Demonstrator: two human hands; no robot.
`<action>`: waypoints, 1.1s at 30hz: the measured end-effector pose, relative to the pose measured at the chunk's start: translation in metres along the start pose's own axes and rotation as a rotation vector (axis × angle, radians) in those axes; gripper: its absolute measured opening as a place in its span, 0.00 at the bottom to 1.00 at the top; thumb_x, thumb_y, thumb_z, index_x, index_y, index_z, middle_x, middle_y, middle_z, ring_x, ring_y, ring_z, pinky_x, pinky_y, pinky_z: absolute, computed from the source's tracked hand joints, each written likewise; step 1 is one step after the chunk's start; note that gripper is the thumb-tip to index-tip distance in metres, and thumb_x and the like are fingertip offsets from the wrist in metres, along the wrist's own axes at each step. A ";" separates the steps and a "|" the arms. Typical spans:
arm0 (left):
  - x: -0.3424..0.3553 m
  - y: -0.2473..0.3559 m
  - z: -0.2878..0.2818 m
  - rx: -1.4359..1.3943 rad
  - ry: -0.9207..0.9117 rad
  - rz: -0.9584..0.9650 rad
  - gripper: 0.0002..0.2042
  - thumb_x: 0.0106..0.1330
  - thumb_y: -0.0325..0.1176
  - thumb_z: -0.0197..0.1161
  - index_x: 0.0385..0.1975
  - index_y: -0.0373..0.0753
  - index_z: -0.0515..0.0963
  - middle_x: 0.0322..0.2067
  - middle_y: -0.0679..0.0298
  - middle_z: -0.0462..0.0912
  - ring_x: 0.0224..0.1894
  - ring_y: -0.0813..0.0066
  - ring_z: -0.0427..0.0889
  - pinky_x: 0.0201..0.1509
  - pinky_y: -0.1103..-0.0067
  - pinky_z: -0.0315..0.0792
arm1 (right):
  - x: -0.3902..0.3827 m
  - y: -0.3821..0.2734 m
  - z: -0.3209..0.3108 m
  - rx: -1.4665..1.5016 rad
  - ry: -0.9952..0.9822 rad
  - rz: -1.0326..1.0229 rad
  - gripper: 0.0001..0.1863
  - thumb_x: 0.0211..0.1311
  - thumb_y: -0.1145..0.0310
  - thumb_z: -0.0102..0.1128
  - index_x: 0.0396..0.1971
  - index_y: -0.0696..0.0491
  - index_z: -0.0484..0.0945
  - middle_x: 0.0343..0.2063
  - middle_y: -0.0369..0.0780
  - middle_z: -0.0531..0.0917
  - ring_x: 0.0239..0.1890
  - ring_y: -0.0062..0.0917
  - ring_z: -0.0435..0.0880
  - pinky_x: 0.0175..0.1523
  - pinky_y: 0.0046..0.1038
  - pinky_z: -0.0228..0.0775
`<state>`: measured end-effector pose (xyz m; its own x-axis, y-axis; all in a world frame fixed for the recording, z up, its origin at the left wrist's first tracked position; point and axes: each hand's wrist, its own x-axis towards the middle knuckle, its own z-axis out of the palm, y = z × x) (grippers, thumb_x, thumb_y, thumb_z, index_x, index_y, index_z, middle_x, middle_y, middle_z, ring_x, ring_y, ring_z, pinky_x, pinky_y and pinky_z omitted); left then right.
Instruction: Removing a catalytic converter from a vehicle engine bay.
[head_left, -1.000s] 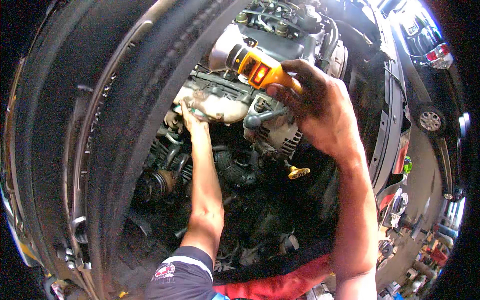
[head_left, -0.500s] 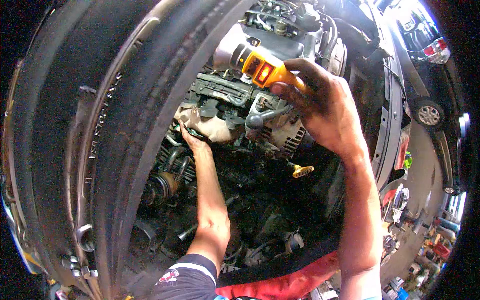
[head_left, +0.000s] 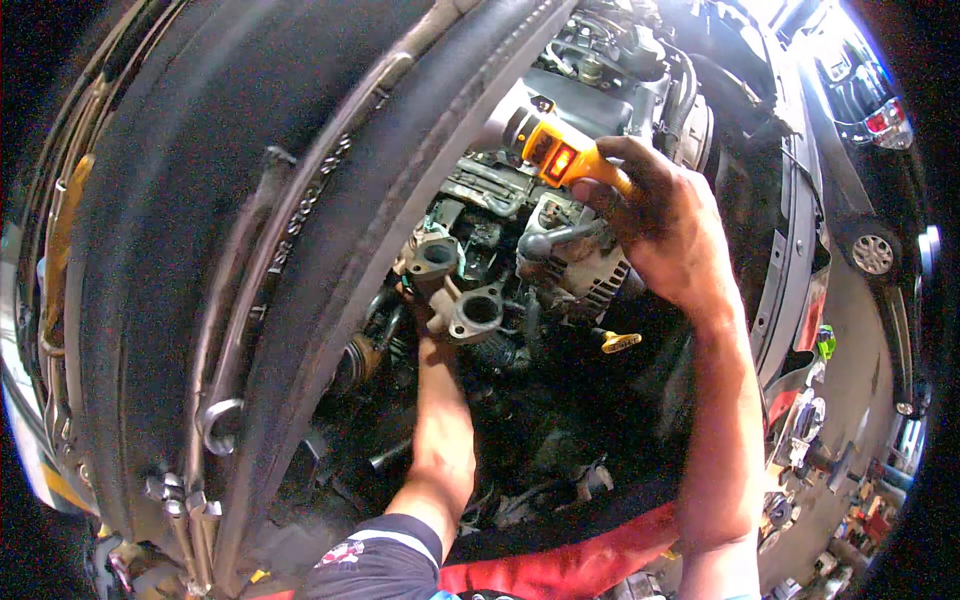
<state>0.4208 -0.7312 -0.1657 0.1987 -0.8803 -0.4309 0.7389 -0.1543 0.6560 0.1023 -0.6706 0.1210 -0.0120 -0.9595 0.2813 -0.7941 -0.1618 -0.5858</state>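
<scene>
My right hand (head_left: 665, 220) is closed around the yellow grip of a lit flashlight (head_left: 552, 150), held over the engine bay. Its bright head leans to the upper left. Low at the engine's near side, my left hand (head_left: 425, 325) grips a metal manifold (head_left: 447, 300) from below. Two round flanged ports of the manifold face up. Most of the left fingers are hidden behind the part and in shadow. Beyond the manifold, the side of the engine (head_left: 485, 240) is uncovered, with dark recesses showing. The alternator (head_left: 575, 275) sits just to the right.
A dark raised hood (head_left: 330, 190) fills the left side. A yellow-handled dipstick (head_left: 620, 342) stands below the alternator. Wrenches (head_left: 195, 525) hang or lie at lower left. Red cloth (head_left: 570, 560) covers the near edge. Another car (head_left: 860, 100) and scattered parts are at right.
The manifold has come away from the engine side toward me and turned, so its ports now show. My left hand moved with it. The flashlight remains in my right hand; the whole view has shifted.
</scene>
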 end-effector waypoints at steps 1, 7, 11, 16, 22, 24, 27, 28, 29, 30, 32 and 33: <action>-0.004 0.002 0.000 -0.005 -0.005 -0.013 0.35 0.67 0.65 0.53 0.61 0.41 0.73 0.57 0.58 0.77 0.57 0.59 0.77 0.62 0.62 0.72 | 0.000 0.000 -0.001 0.003 -0.013 0.005 0.20 0.62 0.57 0.69 0.47 0.55 0.79 0.31 0.49 0.86 0.29 0.36 0.84 0.38 0.34 0.74; -0.035 0.016 0.002 -0.015 -0.046 -0.093 0.35 0.67 0.65 0.52 0.61 0.41 0.73 0.56 0.58 0.78 0.57 0.59 0.77 0.62 0.62 0.73 | 0.000 0.001 -0.005 -0.008 -0.056 0.057 0.21 0.63 0.57 0.69 0.49 0.54 0.79 0.33 0.49 0.86 0.33 0.37 0.85 0.41 0.34 0.74; -0.063 0.020 0.013 -0.022 -0.082 -0.152 0.35 0.66 0.65 0.52 0.60 0.40 0.74 0.56 0.58 0.78 0.57 0.59 0.77 0.62 0.61 0.73 | -0.002 0.010 -0.004 -0.044 0.007 -0.030 0.19 0.64 0.53 0.65 0.47 0.51 0.79 0.30 0.51 0.85 0.35 0.48 0.86 0.41 0.46 0.76; -0.096 0.026 0.028 -0.029 -0.131 -0.222 0.35 0.66 0.65 0.52 0.60 0.40 0.74 0.56 0.57 0.78 0.57 0.58 0.77 0.61 0.61 0.73 | -0.001 0.009 -0.010 -0.022 -0.057 0.037 0.20 0.62 0.53 0.68 0.47 0.51 0.80 0.32 0.53 0.85 0.38 0.50 0.85 0.43 0.44 0.74; -0.136 0.013 0.033 -0.058 -0.170 -0.323 0.35 0.66 0.66 0.52 0.59 0.39 0.75 0.55 0.57 0.79 0.57 0.58 0.78 0.61 0.61 0.74 | -0.004 0.015 -0.034 0.080 -0.100 -0.010 0.21 0.61 0.55 0.69 0.46 0.56 0.82 0.32 0.52 0.86 0.36 0.41 0.87 0.42 0.38 0.75; -0.136 0.033 0.015 -0.025 -0.216 -0.242 0.34 0.67 0.65 0.50 0.56 0.39 0.77 0.54 0.56 0.81 0.56 0.61 0.80 0.62 0.64 0.74 | 0.002 0.011 -0.040 0.135 -0.176 -0.046 0.22 0.61 0.56 0.70 0.45 0.59 0.83 0.33 0.52 0.86 0.34 0.36 0.86 0.43 0.36 0.75; -0.171 0.028 0.030 0.000 -0.172 -0.100 0.34 0.68 0.65 0.49 0.55 0.38 0.77 0.52 0.56 0.81 0.53 0.61 0.81 0.61 0.64 0.75 | 0.000 0.029 -0.046 0.201 -0.239 -0.059 0.22 0.60 0.57 0.71 0.45 0.59 0.83 0.34 0.48 0.86 0.36 0.28 0.84 0.44 0.33 0.74; -0.188 0.030 0.041 0.016 -0.149 -0.030 0.34 0.68 0.64 0.49 0.55 0.37 0.77 0.52 0.57 0.82 0.52 0.62 0.81 0.61 0.64 0.75 | -0.002 0.035 -0.051 0.237 -0.289 -0.055 0.22 0.60 0.57 0.71 0.46 0.59 0.83 0.34 0.46 0.86 0.37 0.25 0.83 0.45 0.33 0.74; -0.206 0.034 0.054 0.032 -0.125 0.035 0.34 0.69 0.64 0.48 0.55 0.37 0.77 0.51 0.57 0.82 0.51 0.62 0.82 0.61 0.64 0.75 | -0.005 0.044 -0.058 0.239 -0.329 -0.078 0.22 0.60 0.57 0.71 0.46 0.59 0.83 0.35 0.43 0.86 0.38 0.22 0.81 0.45 0.30 0.74; -0.233 0.045 0.092 0.107 -0.197 -0.356 0.34 0.71 0.63 0.45 0.55 0.35 0.77 0.48 0.57 0.83 0.48 0.62 0.83 0.58 0.64 0.77 | -0.016 0.056 -0.070 0.275 -0.372 -0.001 0.23 0.60 0.56 0.71 0.47 0.59 0.83 0.36 0.43 0.87 0.38 0.21 0.81 0.46 0.29 0.75; -0.233 0.056 0.064 -0.085 -0.432 -0.254 0.35 0.71 0.65 0.46 0.54 0.34 0.77 0.47 0.57 0.84 0.47 0.63 0.83 0.55 0.65 0.78 | -0.008 0.039 -0.073 0.324 -0.386 -0.091 0.23 0.61 0.57 0.71 0.48 0.59 0.83 0.35 0.42 0.87 0.37 0.21 0.80 0.45 0.29 0.74; -0.244 0.057 0.049 0.041 -0.348 -0.247 0.36 0.69 0.67 0.48 0.53 0.35 0.78 0.45 0.57 0.84 0.46 0.64 0.84 0.53 0.65 0.79 | -0.007 0.037 -0.074 0.266 -0.429 -0.052 0.22 0.62 0.57 0.70 0.48 0.59 0.83 0.34 0.39 0.86 0.36 0.20 0.79 0.44 0.28 0.74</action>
<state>0.3823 -0.5474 0.0070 -0.2149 -0.9126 -0.3479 0.7094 -0.3907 0.5866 0.0281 -0.6533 0.1536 0.3184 -0.9479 0.0106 -0.6044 -0.2116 -0.7681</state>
